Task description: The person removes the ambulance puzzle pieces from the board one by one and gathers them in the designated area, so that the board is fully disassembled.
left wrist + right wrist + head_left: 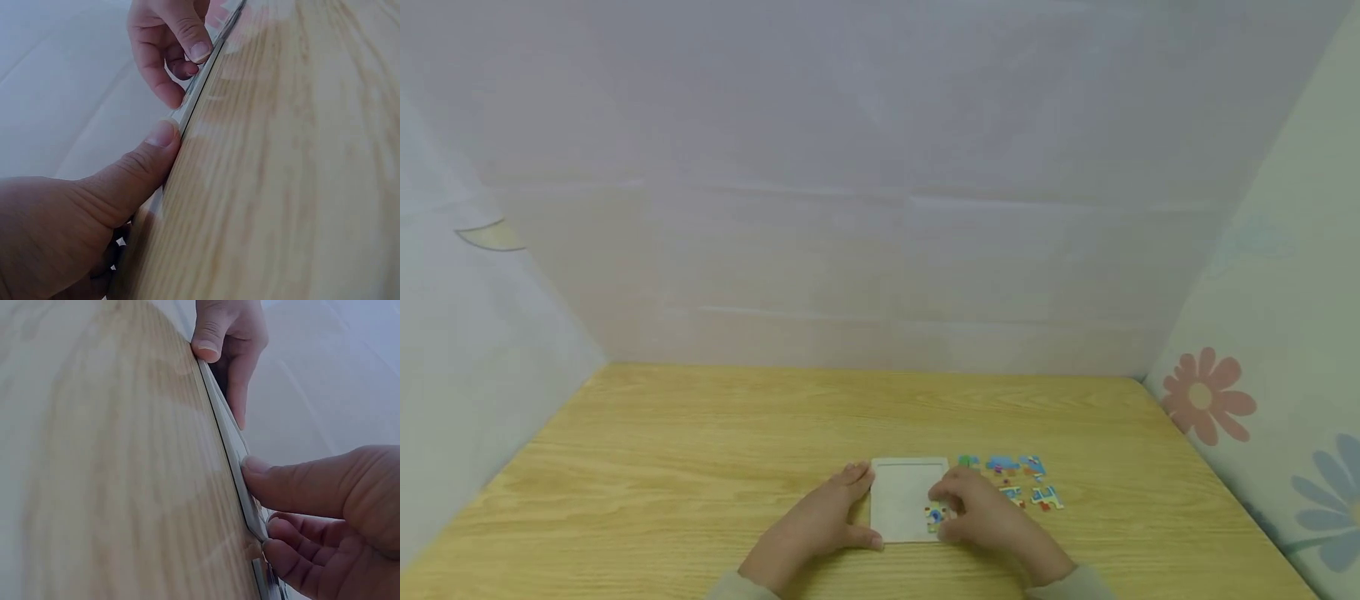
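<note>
A pale, square puzzle tray (898, 492) lies flat on the wooden table. My left hand (822, 512) holds it by the left side, thumb at the lower left corner and fingers along the upper left edge. The left thumb (134, 172) is on the tray's rim in the left wrist view. In the tray's lower right corner sits a colourful jigsaw piece (935, 517) with a blue patch. My right hand (988, 517) bends over that corner, thumb and curled fingers around the piece. In the right wrist view the right thumb (300, 484) lies at the tray's edge; the hand partly hides the piece.
Several loose jigsaw pieces lie right of the tray, among them a green and blue one (968, 461), a blue one (1002, 462) and a yellow-edged one (1047, 497). The wooden table (662, 467) meets a pale cloth wall (880, 250) behind; flowered cloth (1262, 350) hangs at the right.
</note>
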Available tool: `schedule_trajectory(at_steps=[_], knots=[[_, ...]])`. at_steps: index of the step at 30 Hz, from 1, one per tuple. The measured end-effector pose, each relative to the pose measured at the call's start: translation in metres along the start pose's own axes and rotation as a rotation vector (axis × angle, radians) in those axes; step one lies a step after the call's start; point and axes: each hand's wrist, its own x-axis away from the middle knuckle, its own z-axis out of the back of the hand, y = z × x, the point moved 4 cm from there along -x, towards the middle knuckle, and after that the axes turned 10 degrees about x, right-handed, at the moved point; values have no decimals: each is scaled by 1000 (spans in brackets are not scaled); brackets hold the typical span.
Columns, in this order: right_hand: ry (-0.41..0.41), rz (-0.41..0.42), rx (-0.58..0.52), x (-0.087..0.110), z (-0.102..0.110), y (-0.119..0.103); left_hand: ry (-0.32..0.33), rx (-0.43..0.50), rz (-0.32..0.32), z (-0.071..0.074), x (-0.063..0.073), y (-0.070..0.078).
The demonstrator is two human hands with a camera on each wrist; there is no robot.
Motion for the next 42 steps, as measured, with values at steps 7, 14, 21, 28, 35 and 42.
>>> schedule_trajectory(at_steps=[7,14,21,28,35,42], knots=[[3,-28,-6,-7,-2,-2,3,1,8,4,1,-1],[-46,-53,46,-17,1,-8,0,16,7,4,0,-1],[-116,-73,163,-23,4,-13,3,26,6,3,-1,-1],[-122,-104,183,-22,6,-16,5,22,5,2,-2,-1],[-46,-135,72,-16,3,-7,-2,29,15,1,-1,0],[18,-114,-152,-9,2,7,-8,27,19,-1,-1,1]])
